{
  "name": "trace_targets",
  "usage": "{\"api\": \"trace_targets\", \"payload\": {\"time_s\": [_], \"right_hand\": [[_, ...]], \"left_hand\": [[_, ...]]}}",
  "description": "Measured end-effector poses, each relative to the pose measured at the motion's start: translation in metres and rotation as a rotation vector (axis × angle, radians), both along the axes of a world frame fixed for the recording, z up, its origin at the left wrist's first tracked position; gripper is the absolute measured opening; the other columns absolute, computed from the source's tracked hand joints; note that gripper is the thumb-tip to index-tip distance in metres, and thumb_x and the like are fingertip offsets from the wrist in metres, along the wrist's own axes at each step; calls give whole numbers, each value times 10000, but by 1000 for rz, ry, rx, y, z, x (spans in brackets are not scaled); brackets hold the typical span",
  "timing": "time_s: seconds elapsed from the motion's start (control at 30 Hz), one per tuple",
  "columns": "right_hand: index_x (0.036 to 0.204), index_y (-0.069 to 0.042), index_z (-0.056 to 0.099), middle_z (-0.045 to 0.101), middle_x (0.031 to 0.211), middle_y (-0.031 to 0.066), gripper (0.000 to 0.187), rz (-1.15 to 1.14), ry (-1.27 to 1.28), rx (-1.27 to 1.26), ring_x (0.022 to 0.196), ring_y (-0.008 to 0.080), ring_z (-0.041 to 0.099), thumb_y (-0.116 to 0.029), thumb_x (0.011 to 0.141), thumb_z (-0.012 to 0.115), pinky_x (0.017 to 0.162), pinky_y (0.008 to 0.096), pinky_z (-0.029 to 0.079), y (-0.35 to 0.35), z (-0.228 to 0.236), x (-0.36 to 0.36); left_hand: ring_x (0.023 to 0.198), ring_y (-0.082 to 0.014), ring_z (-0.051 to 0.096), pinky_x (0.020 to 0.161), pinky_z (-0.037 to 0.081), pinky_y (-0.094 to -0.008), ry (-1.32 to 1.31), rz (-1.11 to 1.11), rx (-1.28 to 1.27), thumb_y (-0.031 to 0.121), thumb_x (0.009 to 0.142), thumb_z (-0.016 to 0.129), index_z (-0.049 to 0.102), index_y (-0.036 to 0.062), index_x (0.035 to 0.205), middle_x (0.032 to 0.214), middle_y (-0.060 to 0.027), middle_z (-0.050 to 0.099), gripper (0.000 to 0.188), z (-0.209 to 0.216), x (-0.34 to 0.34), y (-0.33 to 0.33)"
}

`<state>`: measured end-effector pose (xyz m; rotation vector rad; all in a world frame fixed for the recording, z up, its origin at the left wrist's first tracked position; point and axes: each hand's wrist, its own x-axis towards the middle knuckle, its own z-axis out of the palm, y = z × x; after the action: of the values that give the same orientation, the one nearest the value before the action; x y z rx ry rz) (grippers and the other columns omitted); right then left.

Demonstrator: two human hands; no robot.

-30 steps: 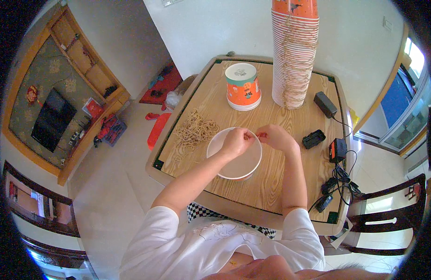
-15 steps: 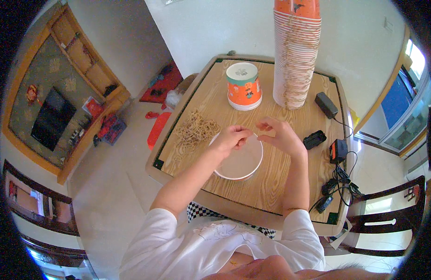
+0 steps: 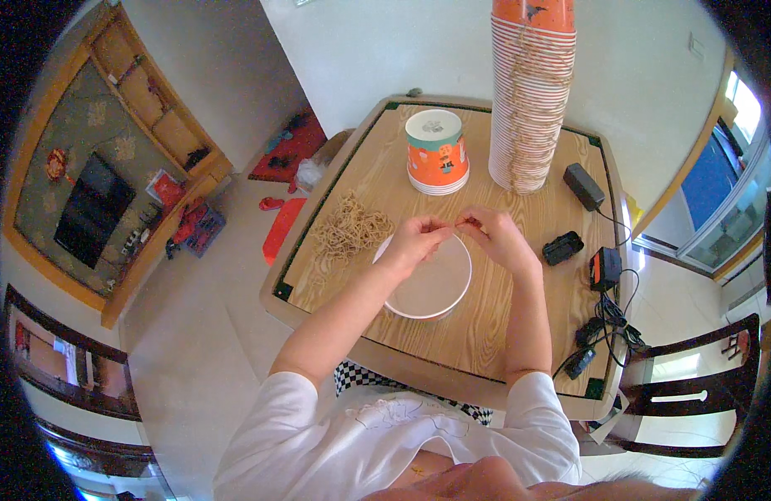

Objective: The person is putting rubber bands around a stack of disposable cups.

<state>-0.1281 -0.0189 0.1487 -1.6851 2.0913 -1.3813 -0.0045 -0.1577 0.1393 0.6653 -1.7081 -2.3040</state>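
A white-rimmed paper bucket (image 3: 427,288) stands in front of me near the table's front edge, its pale open mouth facing up. Over its far rim, my left hand (image 3: 423,238) is closed in a pinch. My right hand (image 3: 490,234) pinches close beside it, fingertips nearly meeting the left ones. A thin strand, seemingly twine, runs between them, mostly hidden by the fingers. Left of the bucket lies a loose heap of tan twine (image 3: 352,230). Beyond my hands a short stack of orange and green paper buckets (image 3: 436,159) rests upside down.
A tall stack of paper buckets (image 3: 527,108), with twine down its side, rises at the back right. A black power adapter (image 3: 584,187), a small black tray-like part (image 3: 562,248), an orange-black device (image 3: 605,270) and tangled cables (image 3: 606,326) lie along the right edge. A dark chair (image 3: 694,397) stands at right.
My hands have drawn together; the gap between the fingertips has nearly closed. The right fingers, more spread before, are now pinched. The bucket has stayed put.
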Motion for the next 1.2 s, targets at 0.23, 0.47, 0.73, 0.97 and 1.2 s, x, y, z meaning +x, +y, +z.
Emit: {"api": "trace_targets", "payload": {"time_s": [0.23,0.47,0.73,0.97,1.2], "right_hand": [[908,-5,614,643,812,89,141,-9,-116,-19,751,193,636,-46,776,643,665,300,508,-1,3,6],[885,-14,617,631,785,100,101,46,18,-57,706,197,624,-58,794,618,592,305,488,0,-6,-5],[858,-15,582,603,676,115,141,2,86,178,650,256,599,-149,851,536,582,345,457,-7,-19,-8],[963,-82,640,659,899,125,198,65,139,496,831,307,628,-168,802,562,715,392,497,-4,-37,-25],[957,-90,660,668,893,104,205,104,65,487,822,282,639,-179,785,596,722,383,500,-4,-31,-23]], "left_hand": [[484,-22,366,408,244,-190,-46,-41,-162,176,818,659,610,62,831,608,69,462,125,5,3,0],[513,-37,404,427,289,-201,11,50,-258,182,811,672,619,70,832,611,66,476,126,4,-1,5],[564,-127,540,542,437,-277,71,28,-963,145,780,665,629,16,793,626,-52,586,135,-16,0,2],[648,-223,628,600,479,-327,-39,-15,-1066,141,743,656,629,9,769,707,-115,644,137,-24,1,5],[687,-254,639,622,489,-343,-70,-2,-1111,152,740,656,639,13,782,734,-130,651,146,-32,-2,3]]}}
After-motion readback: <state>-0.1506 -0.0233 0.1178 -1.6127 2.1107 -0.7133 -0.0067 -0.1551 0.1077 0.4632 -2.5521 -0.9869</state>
